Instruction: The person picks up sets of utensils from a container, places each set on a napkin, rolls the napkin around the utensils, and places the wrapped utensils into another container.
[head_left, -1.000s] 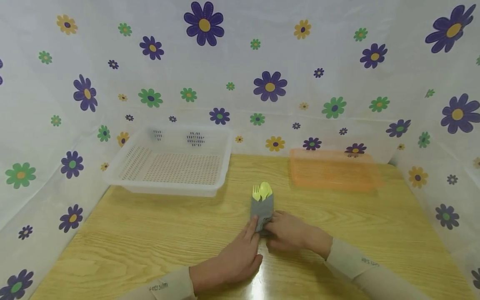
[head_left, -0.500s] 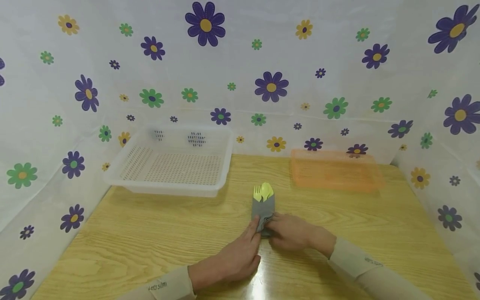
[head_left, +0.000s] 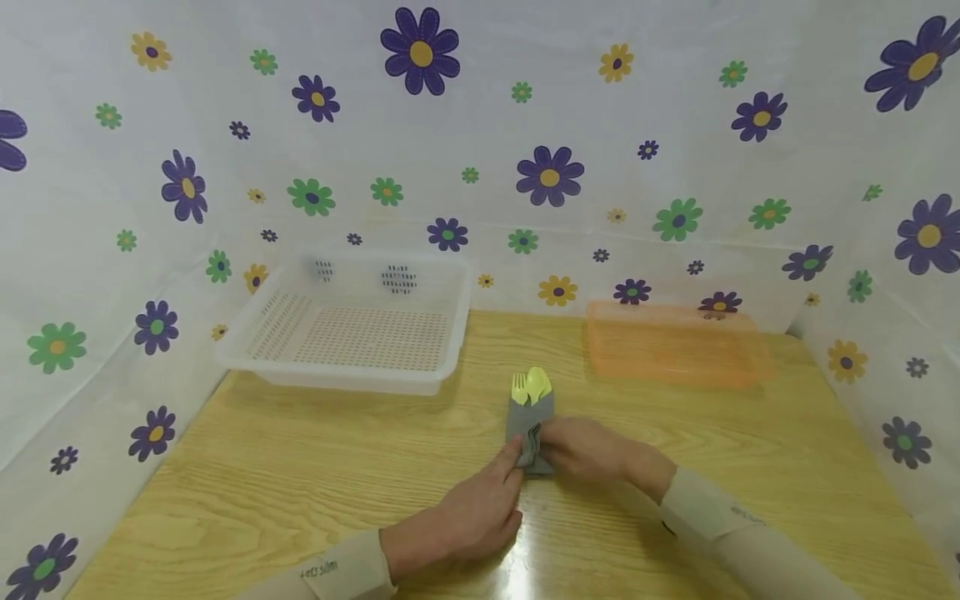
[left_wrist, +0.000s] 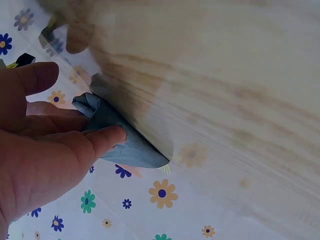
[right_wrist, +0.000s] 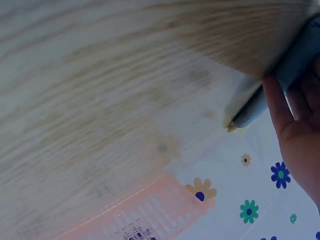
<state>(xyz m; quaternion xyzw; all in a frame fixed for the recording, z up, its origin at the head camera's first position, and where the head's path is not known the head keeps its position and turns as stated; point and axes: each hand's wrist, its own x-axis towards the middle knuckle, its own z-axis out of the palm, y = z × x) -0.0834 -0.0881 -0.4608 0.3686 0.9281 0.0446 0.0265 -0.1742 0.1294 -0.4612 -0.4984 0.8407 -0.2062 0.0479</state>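
Observation:
A grey cloth napkin [head_left: 529, 410] lies on the table as a narrow pouch. A yellow-green fork [head_left: 520, 388] and spoon [head_left: 536, 383] stick out of its far end. My left hand [head_left: 480, 512] rests fingers on the napkin's near left side, its thumb apart. In the left wrist view one finger presses the bluish-looking napkin [left_wrist: 132, 147]. From the right, my right hand [head_left: 588, 447] holds a raised, wrinkled fold at the napkin's near end. The right wrist view shows its fingers along the napkin's side [right_wrist: 295, 62]; the fingertips' grip is partly hidden.
A white perforated basket [head_left: 438, 387] stands at the back left. At the back right is a shallow orange basket [head_left: 675, 379]. Flower-patterned white sheeting [head_left: 480, 125] encloses the wooden table [head_left: 300, 467] at the back and sides.
The fold at the napkin's near end has risen and bunched up under my right hand, which has shifted slightly up. My left hand stays nearly where it was.

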